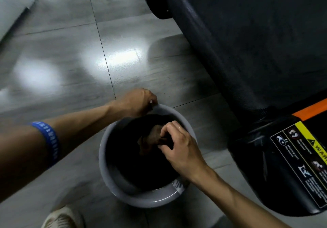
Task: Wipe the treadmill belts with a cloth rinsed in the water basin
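Head view: left hand [136,102] closed on far rim of grey basin [113,180]. Right hand [178,144] over basin, fingers pinching brown cloth [150,139] above dark water. Treadmill belt [256,38] beyond right hand; yellow label [311,139] reads "WAR…", small print illegible. Blue wristband [49,139] on left forearm, lettering unreadable.

one basin [113,178], one cloth [150,139], two hands, one treadmill [247,41]

floor [70,33]: glossy grey tiles, thin dark grout lines
light: two bright blurred reflections on the tiles
far left: pale white unit [10,6], blurred
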`<move>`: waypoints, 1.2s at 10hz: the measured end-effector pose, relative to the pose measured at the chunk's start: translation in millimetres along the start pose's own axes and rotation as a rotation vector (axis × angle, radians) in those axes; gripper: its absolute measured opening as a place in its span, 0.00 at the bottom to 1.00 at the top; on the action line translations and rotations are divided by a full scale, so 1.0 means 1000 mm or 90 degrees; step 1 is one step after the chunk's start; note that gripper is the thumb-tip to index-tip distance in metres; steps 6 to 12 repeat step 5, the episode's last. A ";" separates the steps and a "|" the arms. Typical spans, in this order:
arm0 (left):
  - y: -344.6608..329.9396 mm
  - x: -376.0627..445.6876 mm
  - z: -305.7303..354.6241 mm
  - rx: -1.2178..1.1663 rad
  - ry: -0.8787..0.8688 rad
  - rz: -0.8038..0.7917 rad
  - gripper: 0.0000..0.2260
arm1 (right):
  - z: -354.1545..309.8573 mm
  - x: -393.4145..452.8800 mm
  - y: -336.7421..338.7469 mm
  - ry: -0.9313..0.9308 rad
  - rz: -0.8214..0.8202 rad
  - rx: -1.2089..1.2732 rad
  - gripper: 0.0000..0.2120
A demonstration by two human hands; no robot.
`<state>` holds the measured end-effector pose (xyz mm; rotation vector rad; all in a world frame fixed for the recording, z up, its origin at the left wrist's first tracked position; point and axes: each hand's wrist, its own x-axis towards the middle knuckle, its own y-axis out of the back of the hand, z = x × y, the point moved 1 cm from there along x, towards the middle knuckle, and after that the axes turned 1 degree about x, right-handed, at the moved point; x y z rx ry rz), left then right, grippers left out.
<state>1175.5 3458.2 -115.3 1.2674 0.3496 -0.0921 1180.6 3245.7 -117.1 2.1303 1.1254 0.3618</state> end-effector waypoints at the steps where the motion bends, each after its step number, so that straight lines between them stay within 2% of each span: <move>1: 0.001 -0.006 -0.002 0.004 -0.047 0.080 0.09 | 0.002 0.004 -0.008 0.020 0.016 -0.018 0.11; 2: -0.009 -0.031 -0.018 0.031 -0.097 0.126 0.13 | 0.004 0.001 -0.014 0.043 -0.015 -0.139 0.16; 3: -0.012 -0.042 -0.024 0.010 -0.116 0.127 0.16 | 0.005 -0.001 -0.010 0.038 -0.050 -0.172 0.22; 4: -0.001 -0.055 -0.027 -0.072 -0.120 0.128 0.19 | 0.002 -0.009 0.005 0.022 -0.066 -0.112 0.22; 5: 0.011 -0.059 -0.030 -0.133 -0.098 0.144 0.18 | -0.001 -0.013 0.020 -0.003 -0.056 -0.013 0.21; 12: 0.011 -0.059 -0.030 -0.133 -0.098 0.144 0.18 | -0.001 -0.013 0.020 -0.003 -0.056 -0.013 0.21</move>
